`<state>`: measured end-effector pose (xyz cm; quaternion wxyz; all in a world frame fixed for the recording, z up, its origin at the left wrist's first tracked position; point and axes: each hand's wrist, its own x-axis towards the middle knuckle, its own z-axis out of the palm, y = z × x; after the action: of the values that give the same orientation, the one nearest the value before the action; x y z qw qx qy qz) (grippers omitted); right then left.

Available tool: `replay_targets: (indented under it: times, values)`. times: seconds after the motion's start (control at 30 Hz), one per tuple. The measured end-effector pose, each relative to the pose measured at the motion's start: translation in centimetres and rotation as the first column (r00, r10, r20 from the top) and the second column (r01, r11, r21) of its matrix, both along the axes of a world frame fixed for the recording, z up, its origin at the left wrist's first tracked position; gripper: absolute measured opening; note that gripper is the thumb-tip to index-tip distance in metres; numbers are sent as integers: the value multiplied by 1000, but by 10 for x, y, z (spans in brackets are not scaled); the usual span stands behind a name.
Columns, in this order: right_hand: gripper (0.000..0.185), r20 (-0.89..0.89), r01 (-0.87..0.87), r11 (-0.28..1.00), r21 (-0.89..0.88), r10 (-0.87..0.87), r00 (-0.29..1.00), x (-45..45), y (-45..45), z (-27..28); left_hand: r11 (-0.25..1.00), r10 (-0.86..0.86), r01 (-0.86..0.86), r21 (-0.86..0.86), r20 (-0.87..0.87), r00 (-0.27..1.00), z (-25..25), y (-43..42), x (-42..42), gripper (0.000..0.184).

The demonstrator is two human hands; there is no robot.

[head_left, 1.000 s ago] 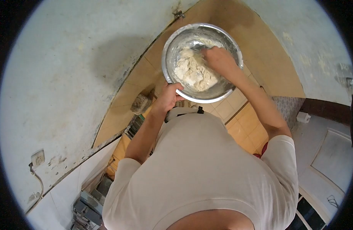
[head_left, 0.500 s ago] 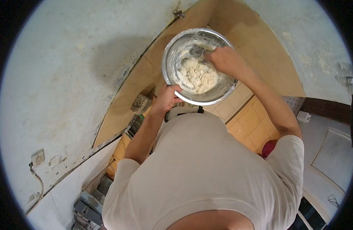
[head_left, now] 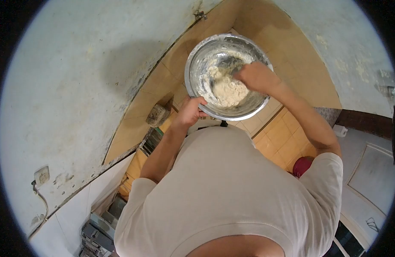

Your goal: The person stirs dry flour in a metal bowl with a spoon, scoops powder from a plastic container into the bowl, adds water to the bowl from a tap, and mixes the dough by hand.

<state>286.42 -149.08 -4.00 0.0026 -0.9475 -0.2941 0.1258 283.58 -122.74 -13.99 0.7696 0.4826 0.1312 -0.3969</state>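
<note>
A wide metal mixing bowl (head_left: 256, 107) is held up in front of my body, its inner wall smeared with pale flour paste. A lumpy mass of floury dough (head_left: 230, 93) lies in it toward my side. My left hand (head_left: 191, 112) grips the near-left rim, thumb over the edge and fingers beneath. Inside the bowl, at the right, my right hand (head_left: 258, 78) is closed around what looks like a metal spoon (head_left: 232, 76). The spoon is blurred by motion, and its handle is hidden in my fist. Its end is at the dough.
A stained wall (head_left: 77, 77) rises at the left, with a wall socket (head_left: 42, 175) and cord. A stone-like block (head_left: 158, 115) stands near my left forearm. A tap (head_left: 199, 16) is beyond the bowl. A dark red object (head_left: 302, 166) and a door (head_left: 371, 175) are at the right.
My right hand and the spoon have moved slightly right and toward me through the dough. The bowl has shifted a little to the right with my left hand still on its rim.
</note>
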Motion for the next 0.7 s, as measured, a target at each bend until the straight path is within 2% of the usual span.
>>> replay_targets:
  times: [0.07, 0.1, 0.13, 0.2, 0.3, 0.43, 0.53, 0.63, 0.7]
  values:
    - [18, 111, 108, 994, 32, -111, 988, 14, -5, -15, 1000, -1, 2, 13, -10, 1000, 7, 0, -4, 50]
    - [18, 167, 135, 982, 132, -157, 974, 20, 0, -19, 1000, -3, 4, 20, -14, 1000, 11, -1, -5, 50]
    - [17, 156, 131, 986, 104, -147, 977, 23, 5, -20, 1000, -11, 11, 17, -5, 1000, 14, 0, -5, 49]
    - [17, 139, 111, 992, 52, -117, 983, 31, 11, -22, 1000, -16, 16, 12, 20, 1000, 19, -2, -1, 47]
    - [16, 44, -97, 995, -26, 98, 994, 10, 5, -32, 999, 26, -26, 24, -16, 1000, 10, -5, 0, 48]
    - [14, -39, -168, 985, -51, 166, 985, -14, -7, -21, 996, -39, 41, 83, -21, 999, 7, -2, 0, 50]
    - [21, -28, -173, 983, -55, 172, 985, -15, -16, -2, 994, -23, 26, 102, -32, 999, 11, -4, -1, 50]
    - [22, 84, 55, 996, -76, -49, 995, -14, -28, 1, 997, 32, -32, 64, 6, 999, 8, -9, -10, 49]
    - [23, 134, 130, 987, -90, -117, 984, -6, -27, -11, 998, 48, -49, 32, 29, 998, 2, -9, -10, 48]
